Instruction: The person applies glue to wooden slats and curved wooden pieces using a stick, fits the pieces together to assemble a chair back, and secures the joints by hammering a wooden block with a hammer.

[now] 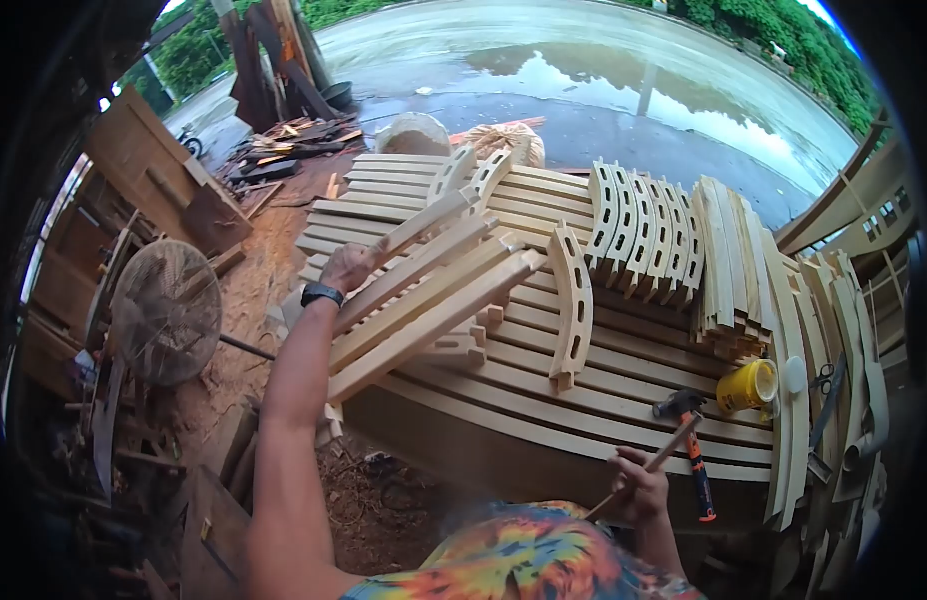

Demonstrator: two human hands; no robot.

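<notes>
My left hand [349, 268], with a dark watch at the wrist, is closed on the near end of a wooden slat [424, 225]. Beside it, several thicker wooden bars [434, 315] lie slanted across the slatted work surface [464, 405]. At the lower right my right hand [641, 487] is closed around a thin wooden stick [674, 445], which points up and to the right. Just past that hand, a claw hammer [698, 455] with an orange and black handle rests on the slats. A curved slotted wooden piece [572, 305] lies between my hands.
More curved slotted pieces [644, 230] stand in a row at the back, near stacked boards [734, 260]. A yellow container [748, 385] lies at the right. On the left are a round fan [168, 312] and scrap wood [294, 150]; wet pavement [564, 110] is beyond.
</notes>
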